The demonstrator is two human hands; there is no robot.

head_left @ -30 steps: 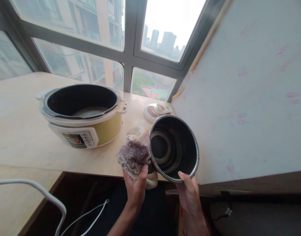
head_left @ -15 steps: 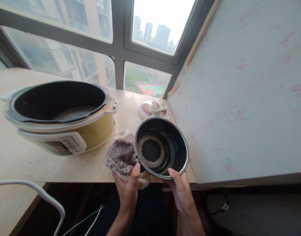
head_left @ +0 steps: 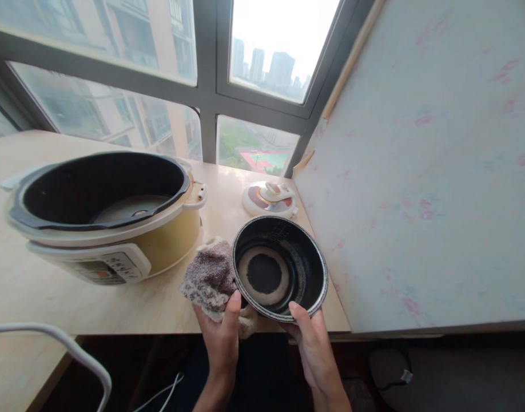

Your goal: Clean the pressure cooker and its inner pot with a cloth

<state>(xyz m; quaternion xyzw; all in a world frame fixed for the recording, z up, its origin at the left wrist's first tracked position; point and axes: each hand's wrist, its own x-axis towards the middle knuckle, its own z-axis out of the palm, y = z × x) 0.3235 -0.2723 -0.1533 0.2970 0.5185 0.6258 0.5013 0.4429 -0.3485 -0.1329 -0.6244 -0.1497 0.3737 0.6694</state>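
My right hand (head_left: 311,337) grips the near rim of a black inner pot (head_left: 301,280), thumb over the edge and fingers hidden underneath. The pot is tilted so that its inside faces me, with a pale ring on its bottom. On its left side, my left hand (head_left: 222,332) is closed on a purple-grey and white cloth (head_left: 209,277). The left thumb lies by the pot's rim, with the cloth against the pot's outer wall. Behind the pot, a white and brown cooker lid (head_left: 269,198) rests on the countertop (head_left: 159,309).
A yellow and white electric pressure cooker (head_left: 172,240) stands lidless at the left, its dark inside showing. A white cord (head_left: 74,343) curves across the lower left. Windows (head_left: 262,51) close off the back, and a flowered wall panel (head_left: 417,171) bounds the right.
The view has tilted up a little, so the counter and cooker sit lower in the picture. Both hands keep their hold on the pot and the cloth, with the pot slightly further left.
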